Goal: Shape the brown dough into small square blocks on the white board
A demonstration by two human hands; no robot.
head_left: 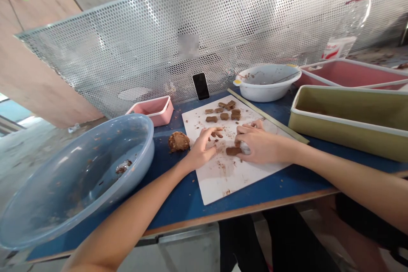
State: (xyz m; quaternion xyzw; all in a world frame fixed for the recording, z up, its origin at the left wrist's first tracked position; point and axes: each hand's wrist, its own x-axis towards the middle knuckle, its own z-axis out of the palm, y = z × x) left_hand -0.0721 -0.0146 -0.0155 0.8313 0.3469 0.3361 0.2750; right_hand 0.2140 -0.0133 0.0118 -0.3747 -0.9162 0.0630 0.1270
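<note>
A white board lies on the blue table, strewn with brown crumbs. My left hand hovers at the board's left side, its fingers apart and curved, with nothing gripped; brown smears mark the fingertips. On the board, my right hand is curled, and its thumb reaches a short brown clay-like block. Something pale shows under that palm, too hidden to name. Several small brown blocks sit toward the board's far end. Left of the board rests a rough brown lump.
A large blue basin stands at the left, a small pink tub behind it. A phone leans against the perforated metal screen. A pale stick, white basin and green planter box are at the right.
</note>
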